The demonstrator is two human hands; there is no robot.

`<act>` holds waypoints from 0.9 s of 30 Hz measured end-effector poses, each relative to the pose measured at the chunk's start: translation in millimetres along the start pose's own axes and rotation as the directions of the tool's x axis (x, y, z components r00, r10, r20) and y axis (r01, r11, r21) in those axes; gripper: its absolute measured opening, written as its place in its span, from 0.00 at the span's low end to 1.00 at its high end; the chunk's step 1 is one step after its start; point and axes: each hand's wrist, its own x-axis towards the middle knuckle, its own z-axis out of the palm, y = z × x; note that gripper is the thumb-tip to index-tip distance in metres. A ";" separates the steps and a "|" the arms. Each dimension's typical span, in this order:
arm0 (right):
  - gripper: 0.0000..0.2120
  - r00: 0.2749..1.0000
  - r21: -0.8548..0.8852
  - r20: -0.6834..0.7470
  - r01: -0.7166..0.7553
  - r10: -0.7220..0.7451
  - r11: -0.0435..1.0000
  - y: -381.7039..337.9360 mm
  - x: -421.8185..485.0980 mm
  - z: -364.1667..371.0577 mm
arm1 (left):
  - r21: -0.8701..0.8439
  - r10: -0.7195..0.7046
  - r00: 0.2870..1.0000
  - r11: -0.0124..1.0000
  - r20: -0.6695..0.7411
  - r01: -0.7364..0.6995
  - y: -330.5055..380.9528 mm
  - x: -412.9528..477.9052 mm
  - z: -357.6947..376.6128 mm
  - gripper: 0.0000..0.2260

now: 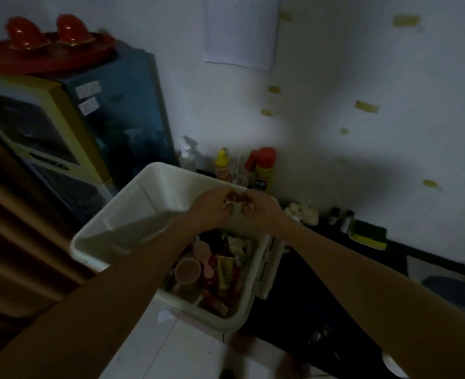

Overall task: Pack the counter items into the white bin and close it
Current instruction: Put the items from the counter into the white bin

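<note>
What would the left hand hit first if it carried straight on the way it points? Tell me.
Most likely the small blurred item that the left hand pinches together with the right hand; right behind it, that hand's fingers. Depth is hard to judge.

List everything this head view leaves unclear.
- Head view: small white-and-brown item, blurred and half covered by the left hand and right hand; identity unclear.
- Contents of white plastic bin: partly hidden by the left forearm, dim.
- Label of yellow bottle: too small, dark.

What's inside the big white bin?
A brown cup, a pink brush, a yellow tube and red packets lie in the white bin. The left forearm hides the rest.
</note>
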 end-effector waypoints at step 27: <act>0.20 0.974 0.103 0.081 -0.220 0.213 0.970 184.3 -86.4 -59.1 | -0.181 -0.188 0.962 0.958 0.199 0.224 158.3 17.7 169.4 0.06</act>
